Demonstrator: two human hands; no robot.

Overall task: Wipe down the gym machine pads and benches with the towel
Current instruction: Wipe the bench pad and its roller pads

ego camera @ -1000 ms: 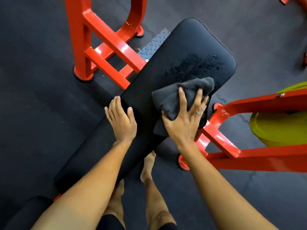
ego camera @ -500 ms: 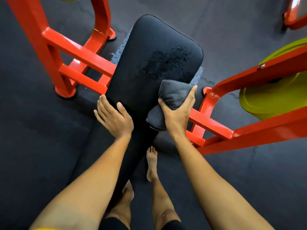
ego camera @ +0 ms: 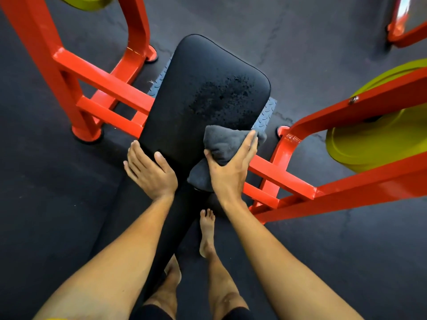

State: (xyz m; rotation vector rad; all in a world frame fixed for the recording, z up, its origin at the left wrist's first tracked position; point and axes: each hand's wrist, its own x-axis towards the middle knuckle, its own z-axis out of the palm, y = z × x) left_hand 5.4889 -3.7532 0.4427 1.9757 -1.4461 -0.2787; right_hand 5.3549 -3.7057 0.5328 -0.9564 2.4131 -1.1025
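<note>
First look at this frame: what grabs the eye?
An orange frame flanks a black bench pad at centre, with a yellow-green weight plate at right. A wet patch marks the pad's far half. Nearer, the right hand grips a bunched grey towel; the left hand rests on the pad's left edge.

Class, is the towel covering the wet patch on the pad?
No, the towel in the right hand sits short of the wet patch, which lies bare.
</note>
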